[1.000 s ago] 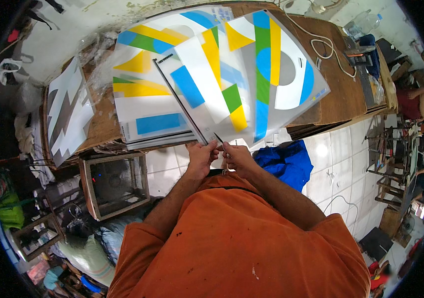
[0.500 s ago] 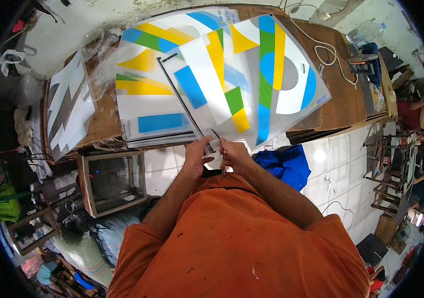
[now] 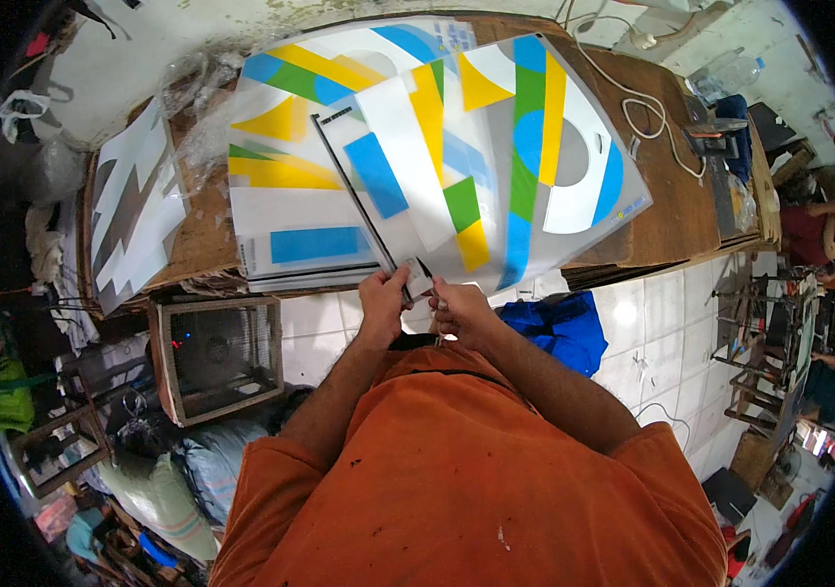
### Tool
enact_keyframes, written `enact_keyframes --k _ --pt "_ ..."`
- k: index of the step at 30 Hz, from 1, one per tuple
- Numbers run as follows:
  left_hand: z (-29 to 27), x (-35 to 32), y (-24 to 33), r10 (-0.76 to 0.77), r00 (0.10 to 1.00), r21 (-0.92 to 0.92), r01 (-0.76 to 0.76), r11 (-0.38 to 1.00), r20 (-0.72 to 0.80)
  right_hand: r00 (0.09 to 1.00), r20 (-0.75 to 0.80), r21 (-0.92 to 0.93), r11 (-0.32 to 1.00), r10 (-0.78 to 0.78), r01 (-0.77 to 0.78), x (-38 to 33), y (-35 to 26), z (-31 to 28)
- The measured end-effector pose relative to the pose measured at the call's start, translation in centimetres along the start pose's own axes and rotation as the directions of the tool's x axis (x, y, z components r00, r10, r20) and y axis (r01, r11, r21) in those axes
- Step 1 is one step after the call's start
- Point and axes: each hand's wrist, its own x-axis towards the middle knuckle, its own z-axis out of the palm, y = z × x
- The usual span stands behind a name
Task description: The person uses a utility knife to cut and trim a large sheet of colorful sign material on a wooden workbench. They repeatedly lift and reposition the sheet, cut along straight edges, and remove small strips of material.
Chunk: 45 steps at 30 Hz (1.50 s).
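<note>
A large clear plastic sheet (image 3: 496,176) printed with blue, green, yellow and white shapes lies slanted over similar sheets (image 3: 300,215), its near corner reaching past the table edge toward me. My left hand (image 3: 384,301) pinches this near corner, thumb on top, beside the black strip along its left edge. Close by on the right, my right hand (image 3: 461,311) is closed, fingertips pinched at the same corner. A small dark sliver shows between the hands, where the corner looks slightly lifted. What exactly the right fingertips grip is too small to make out.
The brown table (image 3: 677,220) holds a white cut-out sheet (image 3: 134,210) at left, crumpled clear plastic (image 3: 204,93) and a white cable (image 3: 647,108). Below stand a box fan (image 3: 220,357) and a blue bundle (image 3: 559,328) on the tiled floor.
My left hand has shifted slightly left at the sheet's corner, and the dark sliver there looks wider. The top sheet has moved slightly; the right hand stays nearly in place.
</note>
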Motion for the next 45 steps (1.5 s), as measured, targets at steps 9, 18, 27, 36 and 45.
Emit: enact_keyframes --k 9,18,27,36,45 --pt "0.1 -0.2 0.6 -0.078 0.997 -0.048 0.078 0.996 -0.001 0.998 -0.044 -0.229 0.973 -0.051 0.039 1.8 -1.7 0.8" --pt "0.0 -1.1 2.4 -0.144 0.989 -0.146 0.147 0.978 0.032 0.996 0.080 -0.339 0.939 -0.038 0.063 3.7 -4.1 1.0" --pt "-0.3 -1.8 4.4 -0.193 0.975 -0.263 0.217 0.940 0.113 0.996 0.042 -0.222 0.971 -0.082 0.089 5.0 -5.4 3.7" --pt "-1.1 -2.6 6.5 -0.213 0.947 -0.304 0.281 0.910 0.239 0.997 -0.058 -0.137 0.990 -0.053 0.045 7.0 -5.8 6.0" --pt "-2.4 -2.3 6.3 -0.200 0.920 -0.197 0.276 0.941 0.336 0.983 -0.164 -0.314 0.949 -0.078 0.023 7.8 -6.1 7.5"
